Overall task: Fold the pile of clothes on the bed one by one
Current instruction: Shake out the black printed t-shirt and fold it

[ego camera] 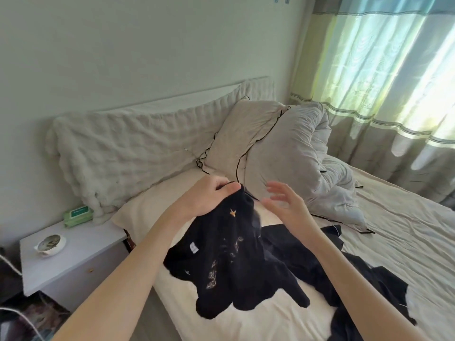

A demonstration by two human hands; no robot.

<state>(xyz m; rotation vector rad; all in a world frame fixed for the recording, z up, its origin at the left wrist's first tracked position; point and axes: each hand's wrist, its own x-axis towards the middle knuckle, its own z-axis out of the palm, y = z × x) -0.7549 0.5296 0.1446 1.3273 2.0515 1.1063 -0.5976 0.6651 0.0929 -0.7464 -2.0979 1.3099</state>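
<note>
- Right now the black garment point(236, 257) is lifted off the bed point(406, 237), hanging from its top edge, lower part draping onto the cream sheet.
- Small gold star embroidery and a white tag show on the fabric; faint pale pattern lower down.
- Left hand point(209, 195): grip clamped on the garment's top edge, fingers curled over it, thumb pinching.
- Right hand point(283, 205): grip apart, fingers spread and relaxed, just beside the raised edge; blurred, so I can't tell if it touches the cloth.
- Rest of the dark clothes pile point(369, 279) lies on the bed under and to the right of the held piece, spreading toward the near edge.
- Behind the hands: beige pillow with black piping point(241, 134) leaning against a bunched grey duvet point(307, 153).
- Long white ribbed cushion point(128, 148) runs along the headboard against the wall.
- Left of the bed: white nightstand point(73, 259), touching the mattress side.
- On it: green wipes pack point(78, 215) at the back, small round dish point(50, 244) nearer the front.
- Green-striped sheer curtain point(394, 70) on the far right, sunlit.
</note>
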